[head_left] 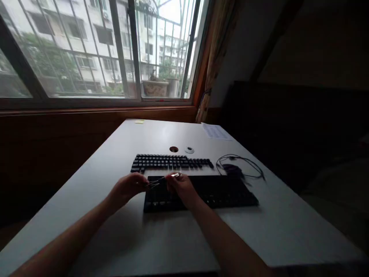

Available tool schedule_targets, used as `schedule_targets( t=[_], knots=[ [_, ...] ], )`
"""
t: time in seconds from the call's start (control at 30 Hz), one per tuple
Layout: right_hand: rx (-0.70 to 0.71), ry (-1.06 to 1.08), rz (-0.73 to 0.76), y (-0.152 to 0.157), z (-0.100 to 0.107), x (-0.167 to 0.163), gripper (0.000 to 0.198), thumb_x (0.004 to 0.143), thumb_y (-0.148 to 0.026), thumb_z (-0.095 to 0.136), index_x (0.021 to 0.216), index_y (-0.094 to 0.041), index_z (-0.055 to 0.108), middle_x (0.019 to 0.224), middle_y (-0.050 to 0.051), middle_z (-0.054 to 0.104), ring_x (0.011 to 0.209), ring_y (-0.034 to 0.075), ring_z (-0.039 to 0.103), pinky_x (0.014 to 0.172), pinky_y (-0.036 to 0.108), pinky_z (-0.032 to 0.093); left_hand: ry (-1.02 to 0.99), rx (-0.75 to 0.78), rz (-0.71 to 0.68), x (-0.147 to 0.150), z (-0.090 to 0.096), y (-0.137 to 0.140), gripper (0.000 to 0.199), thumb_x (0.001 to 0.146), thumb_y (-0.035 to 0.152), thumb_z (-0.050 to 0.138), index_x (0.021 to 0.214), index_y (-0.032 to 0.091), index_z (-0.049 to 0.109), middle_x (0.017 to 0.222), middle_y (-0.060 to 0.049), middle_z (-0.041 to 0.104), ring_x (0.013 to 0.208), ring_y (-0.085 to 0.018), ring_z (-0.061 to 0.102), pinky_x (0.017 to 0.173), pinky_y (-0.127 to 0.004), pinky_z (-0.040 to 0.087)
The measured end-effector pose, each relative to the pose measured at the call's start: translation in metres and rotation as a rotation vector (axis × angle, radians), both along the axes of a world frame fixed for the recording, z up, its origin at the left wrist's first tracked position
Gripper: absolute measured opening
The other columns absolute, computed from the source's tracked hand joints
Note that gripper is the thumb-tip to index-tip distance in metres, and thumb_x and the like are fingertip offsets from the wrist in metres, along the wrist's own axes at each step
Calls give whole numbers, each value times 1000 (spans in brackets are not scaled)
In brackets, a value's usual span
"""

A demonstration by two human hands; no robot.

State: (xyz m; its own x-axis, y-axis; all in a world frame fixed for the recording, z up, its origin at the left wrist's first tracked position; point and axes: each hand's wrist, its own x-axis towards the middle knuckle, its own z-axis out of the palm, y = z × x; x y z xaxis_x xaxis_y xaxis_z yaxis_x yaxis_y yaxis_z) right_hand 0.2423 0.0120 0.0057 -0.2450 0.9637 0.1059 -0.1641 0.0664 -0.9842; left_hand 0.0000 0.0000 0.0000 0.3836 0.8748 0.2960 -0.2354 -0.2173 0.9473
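My right hand (pixel 181 189) and my left hand (pixel 128 188) are raised just above the left half of a black keyboard (pixel 227 192) on the white desk (pixel 161 238). Between them they hold a thin metal wire tool (pixel 163 179): the right fingers grip its bright handle end, and the left fingers pinch its thin wire end. Behind the keyboard, rows of loose black keycaps (pixel 170 162) are laid out on the desk in a keyboard layout.
A black mouse with its coiled cable (pixel 235 169) lies right of the keycaps. A round cable hole (pixel 173 149) and its white cap (pixel 189 150) sit further back. A paper sheet (pixel 216 131) and a yellow note (pixel 139 121) lie near the window wall.
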Motion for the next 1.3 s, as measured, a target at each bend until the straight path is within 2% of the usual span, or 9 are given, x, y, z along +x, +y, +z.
schedule_targets(
  t=[0.13, 0.3, 0.47, 0.6, 0.73, 0.83, 1.0, 1.13, 1.3],
  knots=[
    [30, -46, -31, 1, 7, 3, 48, 72, -65, 70, 66, -18, 59, 48, -5, 51, 43, 8, 41, 46, 23, 30, 11, 48, 48, -6, -2, 1, 21, 80, 17, 77, 96, 14, 64, 98, -8, 69, 93, -21, 69, 87, -35, 60],
    [108, -129, -193, 1, 8, 8, 47, 83, -62, 62, 64, -19, 55, 53, -5, 49, 48, 10, 43, 52, 25, 33, 78, 182, 147, -10, -10, 9, 23, 78, 10, 77, 93, 17, 61, 98, -4, 65, 90, -15, 66, 82, -27, 59],
    [410, -311, -356, -2, 11, 9, 37, 95, -48, 53, 73, -19, 64, 73, -1, 52, 68, 13, 51, 65, 26, 39, 194, 257, 159, -13, -14, 12, 20, 82, 11, 73, 95, 17, 59, 100, -6, 62, 87, -15, 65, 74, -25, 58],
    [547, -353, -386, -3, 12, 7, 33, 100, -39, 46, 74, -20, 57, 79, 0, 52, 75, 14, 53, 73, 27, 42, 221, 315, 183, -12, -14, 12, 18, 83, 14, 72, 93, 17, 58, 100, -6, 62, 84, -15, 65, 70, -25, 59],
    [633, -413, -285, -5, 10, 4, 28, 101, -34, 45, 81, -20, 59, 82, 1, 53, 77, 15, 53, 73, 28, 43, 264, 421, 206, -8, -12, 11, 15, 84, 15, 71, 92, 17, 58, 100, -6, 59, 87, -15, 65, 74, -28, 60],
    [652, -461, -163, -9, 8, 0, 24, 99, -36, 50, 88, -21, 65, 85, 2, 56, 79, 14, 56, 75, 28, 45, 360, 534, 204, -5, -9, 7, 11, 86, 14, 69, 91, 18, 60, 96, -4, 55, 82, -13, 63, 71, -27, 60],
    [662, -501, -37, -14, 4, -8, 25, 87, -44, 67, 97, -22, 73, 80, 0, 55, 69, 12, 54, 67, 26, 46, 531, 744, 257, 0, -3, -2, 11, 85, 13, 69, 91, 19, 64, 93, -2, 52, 81, -13, 58, 68, -25, 55],
    [701, -503, 31, -13, -1, -9, 32, 82, -44, 73, 105, -23, 74, 80, 0, 55, 70, 12, 54, 67, 25, 46, 552, 773, 224, 3, -2, -5, 11, 86, 10, 67, 90, 20, 63, 92, -2, 51, 81, -13, 57, 68, -24, 52],
    [730, -531, 94, -15, -2, -9, 25, 84, -36, 73, 104, -22, 75, 79, 0, 54, 68, 11, 53, 65, 24, 45, 568, 767, 200, 5, -4, -6, 10, 87, 10, 67, 87, 20, 63, 92, -3, 51, 83, -14, 56, 71, -26, 50]
  ],
)
